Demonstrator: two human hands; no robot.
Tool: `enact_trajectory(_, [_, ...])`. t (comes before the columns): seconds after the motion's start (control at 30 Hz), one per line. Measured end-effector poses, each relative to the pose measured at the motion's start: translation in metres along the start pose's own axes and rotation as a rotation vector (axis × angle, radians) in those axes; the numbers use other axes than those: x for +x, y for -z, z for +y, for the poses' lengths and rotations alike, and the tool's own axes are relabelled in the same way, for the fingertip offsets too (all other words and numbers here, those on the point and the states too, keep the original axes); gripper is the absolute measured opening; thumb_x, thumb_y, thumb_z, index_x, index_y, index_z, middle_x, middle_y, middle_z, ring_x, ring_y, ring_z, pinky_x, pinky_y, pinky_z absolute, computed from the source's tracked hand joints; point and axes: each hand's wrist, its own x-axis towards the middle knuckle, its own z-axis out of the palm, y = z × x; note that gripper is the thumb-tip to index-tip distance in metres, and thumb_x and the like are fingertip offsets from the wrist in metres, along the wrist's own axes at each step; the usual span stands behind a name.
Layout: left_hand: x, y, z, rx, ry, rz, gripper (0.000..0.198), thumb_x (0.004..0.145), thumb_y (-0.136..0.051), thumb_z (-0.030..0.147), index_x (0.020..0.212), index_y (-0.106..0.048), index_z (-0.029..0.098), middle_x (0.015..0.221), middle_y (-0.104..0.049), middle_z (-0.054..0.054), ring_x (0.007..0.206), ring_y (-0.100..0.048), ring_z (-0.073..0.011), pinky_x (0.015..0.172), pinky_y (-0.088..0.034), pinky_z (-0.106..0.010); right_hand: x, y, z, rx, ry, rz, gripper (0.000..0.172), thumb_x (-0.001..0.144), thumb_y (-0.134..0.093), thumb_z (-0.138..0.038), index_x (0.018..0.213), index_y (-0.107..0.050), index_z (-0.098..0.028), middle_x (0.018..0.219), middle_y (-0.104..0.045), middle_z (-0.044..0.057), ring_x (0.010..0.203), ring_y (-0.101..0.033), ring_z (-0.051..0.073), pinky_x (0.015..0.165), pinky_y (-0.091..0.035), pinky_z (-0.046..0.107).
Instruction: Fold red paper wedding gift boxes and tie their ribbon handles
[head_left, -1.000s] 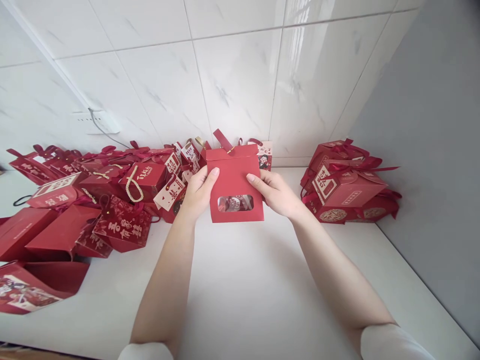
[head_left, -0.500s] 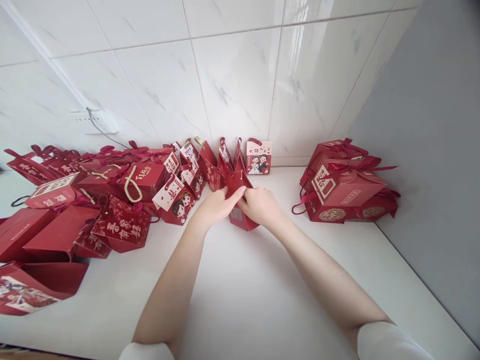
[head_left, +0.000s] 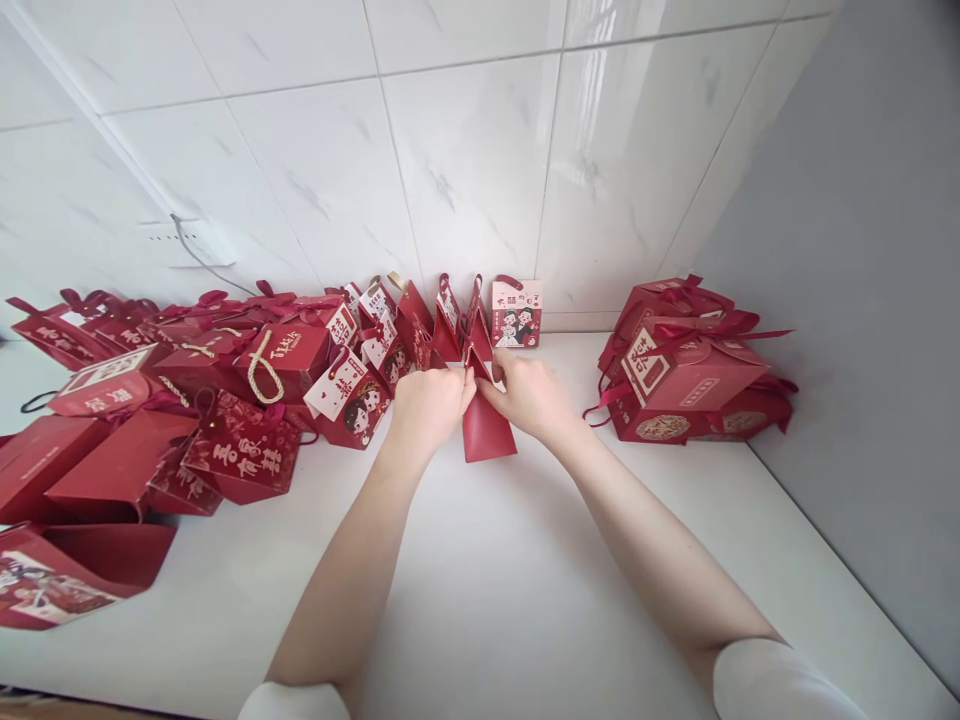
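A red gift box (head_left: 490, 430) stands on the white counter in front of me, its plain slanted side toward me. My left hand (head_left: 433, 402) has its fingers closed at the top of the box. My right hand (head_left: 527, 392) pinches the top edge from the other side. Both sets of fingertips nearly meet there, and they hide part of the box's top. Just behind, small red boxes with loop handles (head_left: 448, 320) stand close together. A pink and red box with a cartoon couple (head_left: 517, 315) is upright beyond my right hand.
Many red gift boxes (head_left: 247, 440) crowd the left side, some with cord or ribbon handles. A stack of ribboned red boxes (head_left: 690, 375) sits at the right by a grey panel (head_left: 862, 300). Behind is a tiled wall (head_left: 472, 170) with a socket and cable (head_left: 199, 245).
The top of the box has been drawn together between my hands, and its side now shows plain red without the window seen before. My left hand has turned over, knuckles up.
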Motion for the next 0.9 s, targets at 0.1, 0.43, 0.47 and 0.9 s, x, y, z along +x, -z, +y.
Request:
enact_trajectory(0.1, [-0.003,0.002,0.004,-0.045,0.006,0.066,0.051,0.1,-0.024,0.042,0.09,-0.067,0.016,0.077,-0.071,-0.012,0.071,-0.068,-0.027,0.058,-0.036,-0.032,0.001,0.001,0.002,-0.034,0.019,0.044,0.017,0.095,-0.042,-0.034,0.092,-0.053,-0.022,0.072,-0.063,0.003,0.057,-0.052,0.019,0.053,-0.024,0.027])
enact_trajectory(0.43, [-0.004,-0.002,0.016,-0.097,-0.057,0.009,0.051,0.101,-0.024,0.04,0.084,-0.066,0.017,0.073,-0.07,-0.01,0.067,-0.067,-0.0241,0.056,-0.031,-0.031,0.007,0.01,0.02,0.102,-0.031,0.216,0.023,0.096,-0.039,-0.038,0.083,-0.05,-0.023,0.063,-0.054,0.0,0.054,-0.046,0.017,0.053,-0.025,0.026])
enact_trajectory(0.47, [-0.004,-0.002,0.016,-0.094,-0.045,0.035,0.052,0.101,-0.023,0.039,0.083,-0.066,0.017,0.072,-0.07,-0.01,0.066,-0.067,-0.0241,0.056,-0.03,-0.031,0.006,0.011,0.02,0.109,-0.017,0.213,0.023,0.096,-0.039,-0.039,0.083,-0.05,-0.023,0.063,-0.054,0.0,0.054,-0.045,0.017,0.053,-0.024,0.026])
enact_trajectory(0.9, [-0.004,0.002,0.007,-0.156,0.173,0.244,0.048,0.101,-0.028,0.043,0.079,-0.063,0.018,0.071,-0.069,-0.009,0.065,-0.064,-0.0226,0.055,-0.021,-0.031,0.001,0.016,0.009,0.005,0.125,0.128,0.035,0.1,-0.034,-0.041,0.078,-0.053,-0.021,0.062,-0.055,0.002,0.053,-0.046,0.016,0.054,-0.021,0.027])
